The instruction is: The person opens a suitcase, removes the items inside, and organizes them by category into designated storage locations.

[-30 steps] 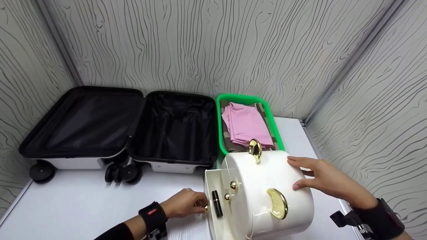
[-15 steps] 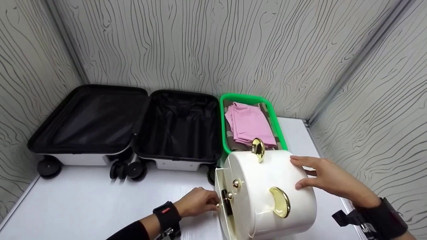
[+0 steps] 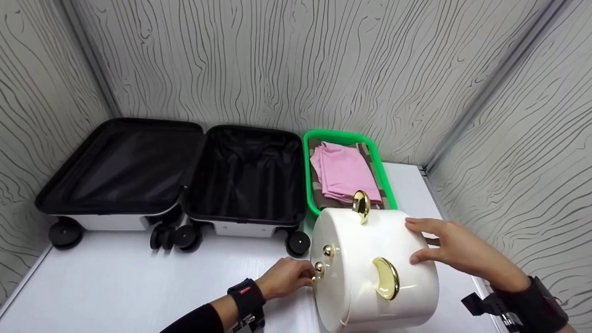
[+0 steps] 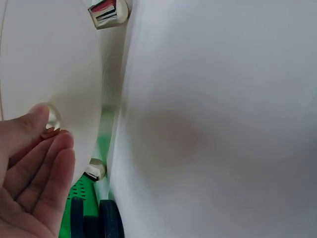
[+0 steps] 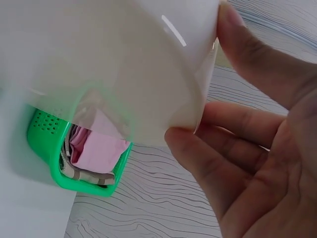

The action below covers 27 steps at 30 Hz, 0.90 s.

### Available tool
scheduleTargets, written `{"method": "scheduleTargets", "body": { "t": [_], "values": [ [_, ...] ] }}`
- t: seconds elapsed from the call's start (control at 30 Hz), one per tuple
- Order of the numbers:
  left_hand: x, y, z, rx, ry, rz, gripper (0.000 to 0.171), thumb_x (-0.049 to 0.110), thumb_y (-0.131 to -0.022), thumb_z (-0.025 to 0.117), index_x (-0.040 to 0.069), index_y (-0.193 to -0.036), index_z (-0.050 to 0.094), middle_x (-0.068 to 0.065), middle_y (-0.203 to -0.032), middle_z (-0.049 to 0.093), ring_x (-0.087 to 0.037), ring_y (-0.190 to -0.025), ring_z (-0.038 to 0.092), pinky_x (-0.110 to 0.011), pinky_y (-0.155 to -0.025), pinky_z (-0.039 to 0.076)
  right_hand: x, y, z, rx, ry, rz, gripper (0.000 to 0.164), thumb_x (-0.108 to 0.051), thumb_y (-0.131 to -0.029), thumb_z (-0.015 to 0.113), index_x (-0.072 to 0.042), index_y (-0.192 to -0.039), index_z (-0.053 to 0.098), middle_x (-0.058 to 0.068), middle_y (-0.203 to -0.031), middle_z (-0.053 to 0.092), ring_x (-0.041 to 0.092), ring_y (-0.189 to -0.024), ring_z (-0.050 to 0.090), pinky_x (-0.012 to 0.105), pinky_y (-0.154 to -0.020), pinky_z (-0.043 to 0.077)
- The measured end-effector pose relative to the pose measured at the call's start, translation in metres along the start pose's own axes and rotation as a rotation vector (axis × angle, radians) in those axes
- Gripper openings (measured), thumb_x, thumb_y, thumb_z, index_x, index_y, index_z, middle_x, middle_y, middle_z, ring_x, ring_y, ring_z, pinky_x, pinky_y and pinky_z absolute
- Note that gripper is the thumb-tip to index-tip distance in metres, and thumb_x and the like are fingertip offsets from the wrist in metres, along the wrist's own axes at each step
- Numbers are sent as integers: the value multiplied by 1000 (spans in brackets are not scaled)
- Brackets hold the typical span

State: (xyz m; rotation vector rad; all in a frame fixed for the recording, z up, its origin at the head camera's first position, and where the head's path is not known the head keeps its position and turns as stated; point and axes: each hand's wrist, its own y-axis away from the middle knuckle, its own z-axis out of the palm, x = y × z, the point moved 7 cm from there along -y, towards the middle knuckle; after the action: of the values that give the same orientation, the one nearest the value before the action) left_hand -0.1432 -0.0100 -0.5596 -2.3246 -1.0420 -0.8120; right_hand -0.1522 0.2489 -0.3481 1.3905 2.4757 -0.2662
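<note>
A white rounded cosmetics box [image 3: 397, 240] with gold crescent handles [image 3: 387, 279] stands on the table at the right of the head view. My left hand [image 3: 287, 277] pinches a small round knob [image 4: 53, 118] on its front between thumb and fingers. Two more gold knobs [image 3: 328, 250] show above that hand. The drawer front sits flush with the box, and the inside is hidden. My right hand [image 3: 458, 247] rests on the far right edge of the box. In the right wrist view, its thumb [image 5: 247, 47] and spread fingers [image 5: 208, 158] touch either side of that edge.
A suitcase lies opened at the back left, with a black-lined left half [image 3: 125, 166] and right half [image 3: 249, 175]. Its black wheels [image 3: 297, 243] face me. Beside it a green basket [image 3: 386, 185] holds a folded pink cloth [image 3: 344, 171] over brown fabric. Patterned walls [image 3: 259, 60] enclose the table.
The drawer has slid rightward into the box under my left hand, and the black tube lying in it is now out of sight. My right hand has stayed on the box.
</note>
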Motion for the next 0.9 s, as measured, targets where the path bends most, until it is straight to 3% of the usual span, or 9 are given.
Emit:
{"method": "scheduleTargets", "body": {
  "t": [0.07,0.17,0.57,0.73,0.83,0.9],
  "values": [
    [-2,-2,1,-8,15,-22,15,26,-85,75,17,-96,72,13,-84,70,7,-74,60,-12,-69,47,0,0,-1,1,26,10,76,-49,-71,81,0,-127,64,12,-128,63,36,-119,57,47,-94,48],
    [-4,-5,0,-10,10,-29,15,25,-85,75,17,-98,72,13,-87,70,5,-77,61,-13,-71,48,-1,0,-1,1,34,23,77,-49,-71,82,2,-126,64,14,-128,63,37,-118,57,52,-93,47],
    [-10,-13,-12,-3,-1,-51,23,29,-85,76,16,-103,71,10,-93,70,0,-81,63,-18,-74,49,-3,1,0,-19,-28,40,77,-45,-75,81,9,-127,59,24,-129,59,41,-109,62,44,-83,55],
    [3,-12,-43,45,4,-35,27,33,-90,71,12,-107,71,5,-95,71,-3,-84,64,-20,-76,51,-8,0,-3,-35,37,39,76,-49,-79,76,5,-129,59,21,-130,60,38,-105,64,50,-87,53],
    [24,-11,-71,133,-20,66,31,37,-92,68,14,-113,68,4,-99,69,-5,-89,64,-22,-79,52,-13,-3,-9,-25,74,50,71,-51,-82,73,0,-130,60,16,-128,62,37,-103,65,53,-85,52],
    [43,-10,-91,213,-76,181,35,39,-91,67,15,-117,66,4,-104,67,-8,-96,64,-24,-83,52,-17,-8,-13,-22,65,63,68,-51,-84,71,-3,-131,60,14,-127,63,36,-100,66,52,-83,53]
  ]
}}
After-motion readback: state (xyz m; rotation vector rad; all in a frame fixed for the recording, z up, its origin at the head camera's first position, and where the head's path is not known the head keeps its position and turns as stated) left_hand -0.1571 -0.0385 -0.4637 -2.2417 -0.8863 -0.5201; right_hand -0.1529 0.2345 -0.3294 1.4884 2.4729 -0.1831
